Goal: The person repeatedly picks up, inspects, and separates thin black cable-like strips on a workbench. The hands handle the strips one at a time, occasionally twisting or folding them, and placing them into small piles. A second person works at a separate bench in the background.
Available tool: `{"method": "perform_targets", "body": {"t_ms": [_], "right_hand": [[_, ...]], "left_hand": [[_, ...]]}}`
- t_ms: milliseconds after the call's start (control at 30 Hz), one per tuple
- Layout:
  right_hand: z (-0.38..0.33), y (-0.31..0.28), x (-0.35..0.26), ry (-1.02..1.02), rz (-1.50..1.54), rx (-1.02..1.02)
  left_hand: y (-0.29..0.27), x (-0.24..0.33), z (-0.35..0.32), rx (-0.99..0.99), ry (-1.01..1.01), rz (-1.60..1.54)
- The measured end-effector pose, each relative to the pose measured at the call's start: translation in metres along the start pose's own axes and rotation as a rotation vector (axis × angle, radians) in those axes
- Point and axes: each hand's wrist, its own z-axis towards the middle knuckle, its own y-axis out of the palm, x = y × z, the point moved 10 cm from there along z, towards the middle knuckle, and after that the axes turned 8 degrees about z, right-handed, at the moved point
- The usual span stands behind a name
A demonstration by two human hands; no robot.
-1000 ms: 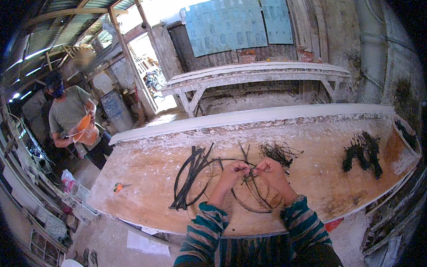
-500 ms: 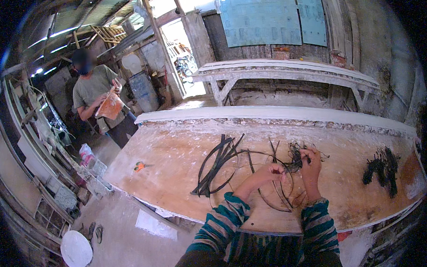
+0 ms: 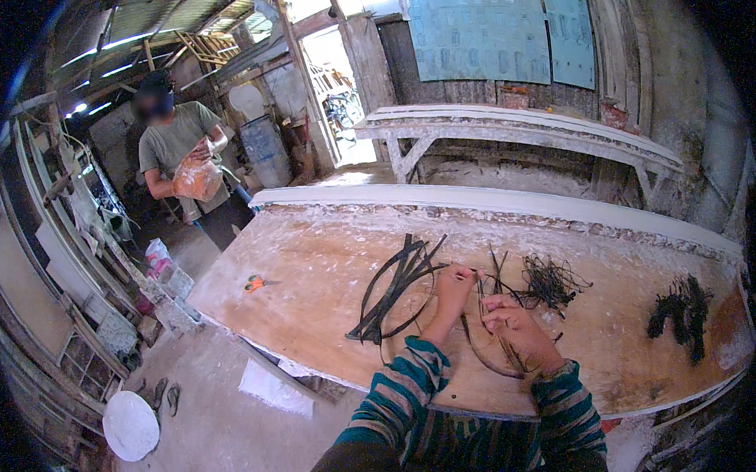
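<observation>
Above the middle of the wooden worktable [image 3: 298, 322], my left hand [image 3: 456, 285] is closed in a pinch on a thin black strip [image 3: 481, 361]. Just nearer and to its right, my right hand [image 3: 518, 327] has its fingers pinched together on the same strip or one beside it; the fingers partly hide it. Long flat black strips [image 3: 388, 298] lie in a curved bundle left of my left hand. Beyond my right hand spreads a tangle of short thin black strips [image 3: 553, 284].
A thicker black clump [image 3: 685, 313] lies at the table's right end, and orange-handled scissors [image 3: 256, 283] lie at the left. Behind stands a long white-stained bench [image 3: 507, 123]. A person [image 3: 183, 143] at the far left holds an orange-brown piece [image 3: 197, 177].
My right hand has left the black tangle and come nearer, down beside the strips. My left hand has moved farther out and to the left. The view has shifted slightly.
</observation>
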Motion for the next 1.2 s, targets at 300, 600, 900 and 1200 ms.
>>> {"method": "perform_targets", "body": {"t_ms": [300,600,900,1200], "right_hand": [[-0.002,-0.007,0.001,-0.031,-0.001,-0.012],[0.000,-0.043,0.022,0.018,0.170,0.295],[-0.019,-0.132,0.040,-0.094,-0.153,0.748],[-0.015,-0.118,0.036,-0.075,-0.031,0.766]], "left_hand": [[0.021,0.012,-0.009,-0.142,0.026,0.024],[0.057,0.019,-0.025,-0.465,0.145,-0.045],[0.099,0.061,-0.088,-1.149,0.133,-0.528],[0.085,0.035,-0.052,-0.779,0.035,-0.361]]}}
